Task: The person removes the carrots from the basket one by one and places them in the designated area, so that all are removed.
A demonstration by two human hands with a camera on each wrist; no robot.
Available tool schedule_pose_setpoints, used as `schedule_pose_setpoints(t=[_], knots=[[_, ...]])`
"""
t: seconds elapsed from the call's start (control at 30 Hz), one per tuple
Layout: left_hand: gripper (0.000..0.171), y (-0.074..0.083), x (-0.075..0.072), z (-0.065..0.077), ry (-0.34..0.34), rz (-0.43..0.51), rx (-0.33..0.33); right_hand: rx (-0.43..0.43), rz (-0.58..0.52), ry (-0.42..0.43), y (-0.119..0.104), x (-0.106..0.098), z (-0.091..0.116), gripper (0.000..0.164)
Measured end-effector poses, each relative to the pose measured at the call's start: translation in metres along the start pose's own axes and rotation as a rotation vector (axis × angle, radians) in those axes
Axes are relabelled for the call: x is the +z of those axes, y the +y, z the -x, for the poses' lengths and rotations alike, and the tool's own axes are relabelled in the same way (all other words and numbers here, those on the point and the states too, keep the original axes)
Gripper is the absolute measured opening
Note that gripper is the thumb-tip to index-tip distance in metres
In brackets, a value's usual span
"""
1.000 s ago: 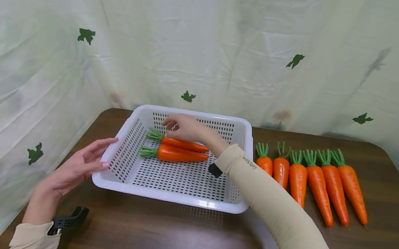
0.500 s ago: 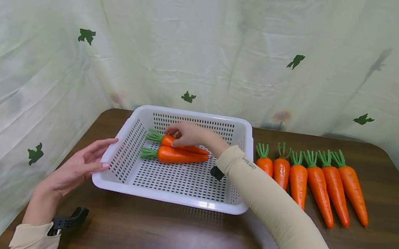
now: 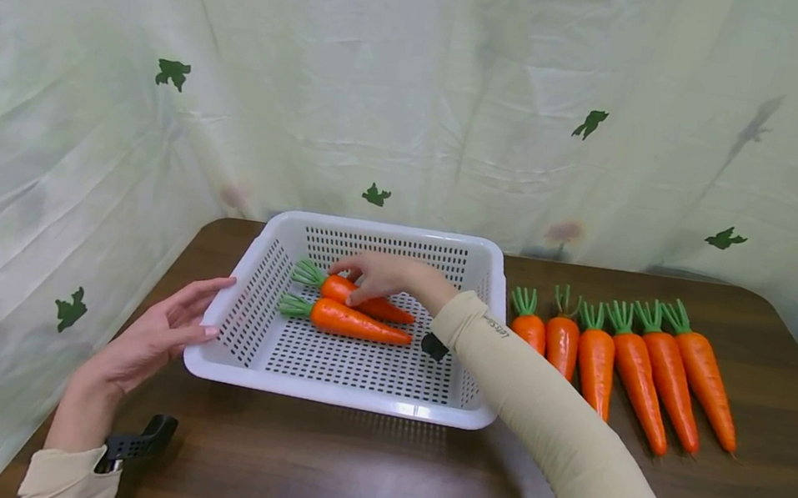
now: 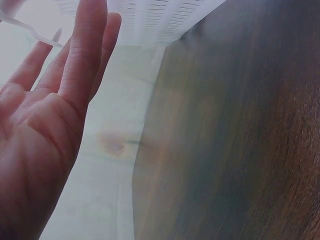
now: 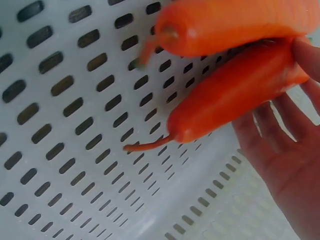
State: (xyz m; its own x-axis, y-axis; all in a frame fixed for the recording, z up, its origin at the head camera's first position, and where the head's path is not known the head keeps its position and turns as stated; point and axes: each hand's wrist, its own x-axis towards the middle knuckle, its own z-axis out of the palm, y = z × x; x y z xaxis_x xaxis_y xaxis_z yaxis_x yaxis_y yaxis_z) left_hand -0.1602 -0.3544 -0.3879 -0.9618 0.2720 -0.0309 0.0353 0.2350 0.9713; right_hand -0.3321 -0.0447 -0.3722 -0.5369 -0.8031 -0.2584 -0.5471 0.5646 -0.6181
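Observation:
A white perforated plastic basket (image 3: 342, 395) stands on the table with two orange, green-topped carrots lying lengthwise inside. My right hand (image 3: 390, 273) reaches in from the right and holds the far carrot (image 3: 392, 313), thumb on one side and fingers on the other, as the right wrist view confirms. Just in front of it, apart from the hand, lies the near carrot (image 3: 359, 325). At the basket's left rim, my left hand (image 3: 149, 334) touches the outside with thumb and fingertips. Its fingers look fairly straight in the left wrist view.
Right of the basket, several more carrots (image 3: 632, 372) lie side by side with their tops toward the back, the leftmost partly behind my right sleeve (image 3: 543, 419). A pale leaf-patterned curtain (image 3: 418, 100) hangs behind the dark wooden table (image 3: 339, 477).
My right hand has come down onto the far carrot and taken hold of it. Both carrots in the basket have shifted slightly toward the front. The left hand stays put.

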Motion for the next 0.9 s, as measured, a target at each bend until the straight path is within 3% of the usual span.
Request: schedule_pose_setpoints(t=[0.3, 0.5, 0.7, 0.9], knots=[[0.064, -0.001, -0.001, 0.0, -0.002, 0.007, 0.002, -0.006, 0.047, -0.02, -0.002, -0.001, 0.001, 0.057], [0.062, -0.002, -0.003, -0.002, -0.028, 0.059, 0.011, -0.007, -0.002, -0.025, -0.002, -0.004, 0.002, 0.058], [0.062, -0.002, -0.003, -0.002, -0.027, 0.054, 0.006, -0.04, -0.015, 0.017, -0.006, -0.009, 0.006, 0.057], [0.062, -0.002, -0.002, -0.002, -0.021, 0.051, -0.002, -0.07, -0.104, 0.031, -0.01, -0.013, 0.009, 0.057]])
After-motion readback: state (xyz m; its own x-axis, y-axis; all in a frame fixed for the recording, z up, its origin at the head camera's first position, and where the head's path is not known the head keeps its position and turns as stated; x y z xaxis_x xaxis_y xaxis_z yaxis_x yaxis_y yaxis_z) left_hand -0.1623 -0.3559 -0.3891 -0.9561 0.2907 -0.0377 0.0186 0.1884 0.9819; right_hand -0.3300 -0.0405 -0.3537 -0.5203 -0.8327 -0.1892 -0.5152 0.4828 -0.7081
